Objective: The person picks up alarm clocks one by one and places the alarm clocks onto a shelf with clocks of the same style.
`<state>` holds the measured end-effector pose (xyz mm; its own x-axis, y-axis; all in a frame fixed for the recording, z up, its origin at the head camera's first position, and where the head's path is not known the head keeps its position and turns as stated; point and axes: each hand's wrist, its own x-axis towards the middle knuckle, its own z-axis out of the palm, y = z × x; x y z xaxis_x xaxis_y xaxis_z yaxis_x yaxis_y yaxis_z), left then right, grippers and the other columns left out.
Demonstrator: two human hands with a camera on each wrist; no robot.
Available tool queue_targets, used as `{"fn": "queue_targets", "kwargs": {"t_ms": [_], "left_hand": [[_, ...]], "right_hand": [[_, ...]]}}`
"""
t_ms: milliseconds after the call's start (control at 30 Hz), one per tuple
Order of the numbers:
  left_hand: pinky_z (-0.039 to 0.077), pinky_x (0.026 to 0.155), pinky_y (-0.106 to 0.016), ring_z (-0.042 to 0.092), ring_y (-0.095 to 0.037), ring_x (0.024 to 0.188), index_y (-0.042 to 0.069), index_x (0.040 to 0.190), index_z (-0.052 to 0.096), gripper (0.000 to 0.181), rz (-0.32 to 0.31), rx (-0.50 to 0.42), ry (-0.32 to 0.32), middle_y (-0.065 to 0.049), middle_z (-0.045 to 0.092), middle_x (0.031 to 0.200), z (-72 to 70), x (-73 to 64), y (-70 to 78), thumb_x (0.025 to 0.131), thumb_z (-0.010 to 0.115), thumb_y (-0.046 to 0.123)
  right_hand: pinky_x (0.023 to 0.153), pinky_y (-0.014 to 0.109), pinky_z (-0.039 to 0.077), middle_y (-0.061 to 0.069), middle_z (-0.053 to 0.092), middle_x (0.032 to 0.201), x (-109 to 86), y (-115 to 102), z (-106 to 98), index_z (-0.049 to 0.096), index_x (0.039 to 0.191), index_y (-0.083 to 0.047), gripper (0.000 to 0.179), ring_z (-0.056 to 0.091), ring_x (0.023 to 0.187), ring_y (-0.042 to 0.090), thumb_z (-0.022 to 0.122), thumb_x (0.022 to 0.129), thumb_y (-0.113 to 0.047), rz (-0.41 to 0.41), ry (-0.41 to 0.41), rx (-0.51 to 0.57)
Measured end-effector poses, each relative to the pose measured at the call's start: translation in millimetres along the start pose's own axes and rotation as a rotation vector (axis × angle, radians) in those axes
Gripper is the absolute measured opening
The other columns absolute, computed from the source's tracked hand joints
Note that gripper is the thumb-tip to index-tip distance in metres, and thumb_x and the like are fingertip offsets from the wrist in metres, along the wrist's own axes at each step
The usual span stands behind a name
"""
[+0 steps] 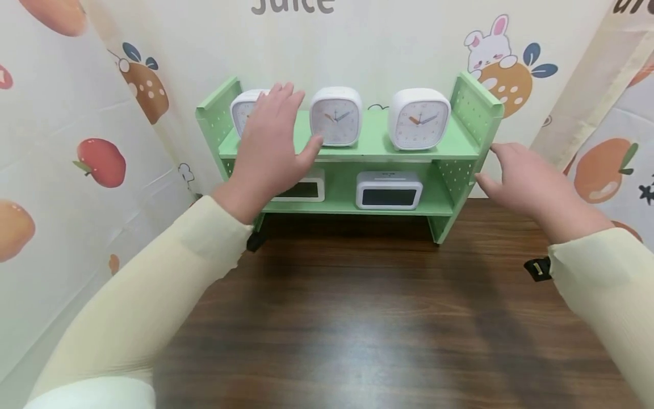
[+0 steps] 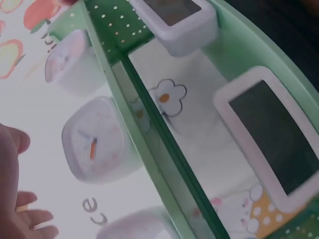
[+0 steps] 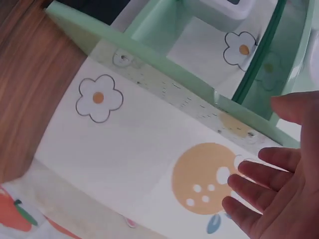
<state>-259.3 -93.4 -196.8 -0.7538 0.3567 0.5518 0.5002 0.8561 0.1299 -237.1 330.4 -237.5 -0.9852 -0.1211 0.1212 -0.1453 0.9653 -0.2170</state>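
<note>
A green two-tier shelf [image 1: 375, 130] stands against the printed backdrop. Three white analog clocks line its top tier: a left clock [image 1: 239, 116], a middle clock [image 1: 335, 126] and a right clock [image 1: 420, 128]. My left hand [image 1: 271, 145], fingers straight and thumb spread, overlaps the left clock in the head view and holds nothing. Beside the shelf's right side panel [image 1: 472, 119] is my right hand [image 1: 531, 182], fingers extended and empty, thumb close to the panel's edge. Below, a digital clock [image 1: 389, 192] with a dark screen sits next to another digital clock [image 1: 318, 187], partly hidden by my left hand.
Dark wooden floor [image 1: 327, 307] spreads in front of the shelf. A curtain-like backdrop [image 1: 168, 34] with fruit and rabbit prints rises behind it and at both sides. A black strap [image 1: 538, 268] shows at my right wrist.
</note>
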Motion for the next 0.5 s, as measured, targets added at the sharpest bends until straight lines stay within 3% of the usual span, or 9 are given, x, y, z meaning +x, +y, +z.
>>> {"fn": "queue_targets", "kwargs": {"t_ms": [133,267,500], "left_hand": [[0.004,0.126,-0.038,0.016,-0.028,0.156,0.004,0.16,0.032,0.077,0.083,0.053,-0.05,-0.015,0.026,0.168,-4.1,-21.9,-16.6,0.101,0.058,0.045],[0.006,0.127,-0.043,0.017,-0.033,0.155,0.001,0.161,0.029,0.082,0.107,0.092,-0.104,-0.018,0.026,0.167,0.8,-43.8,-28.8,0.1,0.061,0.046],[-0.003,0.125,-0.048,0.011,-0.035,0.156,0.005,0.164,0.023,0.095,0.067,0.146,-0.239,-0.019,0.018,0.169,37.0,-82.2,-37.9,0.097,0.061,0.06]], "right_hand": [[0.108,0.075,0.028,0.037,0.03,0.156,-14.8,-4.9,4.5,0.032,0.155,0.006,0.071,0.031,0.139,0.058,0.06,0.101,-0.03,-0.037,0.083,-0.131],[0.107,0.076,0.027,0.035,0.022,0.161,-30.2,-7.1,15.4,0.032,0.155,0.006,0.073,0.026,0.143,0.056,0.063,0.099,-0.028,-0.022,0.133,-0.147],[0.107,0.077,0.024,0.029,0.012,0.167,-54.5,-13.6,40.2,0.019,0.162,0.001,0.091,0.015,0.15,0.052,0.064,0.1,-0.047,0.009,0.136,0.021]]}}
